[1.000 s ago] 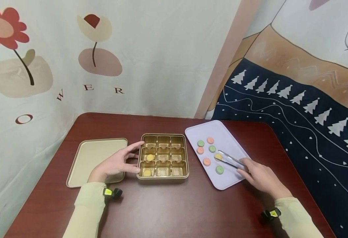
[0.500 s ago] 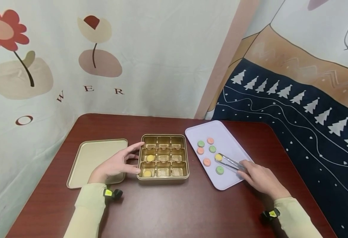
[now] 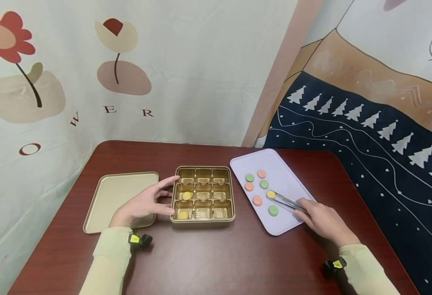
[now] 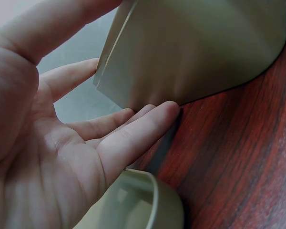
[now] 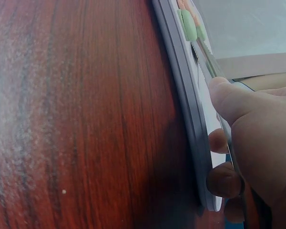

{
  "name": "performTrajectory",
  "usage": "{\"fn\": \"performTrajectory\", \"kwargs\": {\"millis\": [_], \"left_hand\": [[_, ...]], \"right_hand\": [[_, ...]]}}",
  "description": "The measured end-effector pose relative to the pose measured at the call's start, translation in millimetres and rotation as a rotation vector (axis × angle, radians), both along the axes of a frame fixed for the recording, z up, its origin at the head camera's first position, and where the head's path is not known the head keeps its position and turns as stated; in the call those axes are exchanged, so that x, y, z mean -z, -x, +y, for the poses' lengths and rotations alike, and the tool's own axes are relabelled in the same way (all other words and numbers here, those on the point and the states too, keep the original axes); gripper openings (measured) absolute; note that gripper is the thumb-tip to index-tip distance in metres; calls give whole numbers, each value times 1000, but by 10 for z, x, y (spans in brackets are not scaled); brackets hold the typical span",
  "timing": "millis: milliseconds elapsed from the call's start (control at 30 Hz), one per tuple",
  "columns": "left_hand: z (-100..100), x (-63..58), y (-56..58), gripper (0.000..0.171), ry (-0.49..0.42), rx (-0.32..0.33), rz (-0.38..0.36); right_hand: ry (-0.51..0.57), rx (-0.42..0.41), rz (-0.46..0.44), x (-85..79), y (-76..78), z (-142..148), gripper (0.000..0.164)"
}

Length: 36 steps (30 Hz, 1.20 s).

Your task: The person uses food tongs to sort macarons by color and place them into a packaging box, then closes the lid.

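Observation:
My right hand (image 3: 323, 219) grips metal tongs (image 3: 287, 201) over a lilac tray (image 3: 289, 221). The tongs' tips close around a yellow macaron-like disc (image 3: 271, 194) on that tray. Several green and orange discs lie around it, among them a green disc (image 3: 273, 210) and an orange disc (image 3: 257, 200). My left hand (image 3: 144, 203) spreads its fingers against the left side of a gold tin (image 3: 202, 220), fingertips touching its wall (image 4: 181, 52). The tin has a divided insert; one yellow disc (image 3: 187, 195) sits in its middle-left compartment, another yellow disc (image 3: 183, 214) in the front-left one.
A shallow gold lid (image 3: 118, 184) lies left of the tin, partly under my left forearm. The dark red wooden table (image 3: 216, 262) carries everything. A printed curtain (image 3: 201, 73) hangs behind its far edge.
The tongs' arms have come together around the yellow disc on the lilac tray; they stood apart around it a second ago. My left hand and the tin have stayed in place.

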<state>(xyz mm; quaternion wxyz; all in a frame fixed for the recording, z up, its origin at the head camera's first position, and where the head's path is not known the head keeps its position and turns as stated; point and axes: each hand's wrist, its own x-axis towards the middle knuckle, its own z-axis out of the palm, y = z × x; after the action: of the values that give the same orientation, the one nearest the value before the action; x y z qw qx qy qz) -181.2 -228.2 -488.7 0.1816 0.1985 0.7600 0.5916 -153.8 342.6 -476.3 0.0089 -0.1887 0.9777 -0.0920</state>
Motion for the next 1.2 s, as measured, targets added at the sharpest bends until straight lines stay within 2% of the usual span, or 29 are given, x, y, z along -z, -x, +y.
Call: {"fn": "performTrajectory", "kwargs": {"millis": [367, 667, 933, 1200], "left_hand": [[13, -19, -15, 107, 19, -2, -9], [19, -42, -44, 107, 13, -13, -24], [9, -19, -48, 107, 25, -15, -16], [2, -7, -22, 105, 17, 0, 15]], "right_hand": [[10, -2, 21, 44, -38, 25, 35], [21, -9, 22, 17, -14, 16, 36], [58, 11, 28, -86, 31, 18, 34], [83, 17, 101, -255, 97, -9, 31]]}}
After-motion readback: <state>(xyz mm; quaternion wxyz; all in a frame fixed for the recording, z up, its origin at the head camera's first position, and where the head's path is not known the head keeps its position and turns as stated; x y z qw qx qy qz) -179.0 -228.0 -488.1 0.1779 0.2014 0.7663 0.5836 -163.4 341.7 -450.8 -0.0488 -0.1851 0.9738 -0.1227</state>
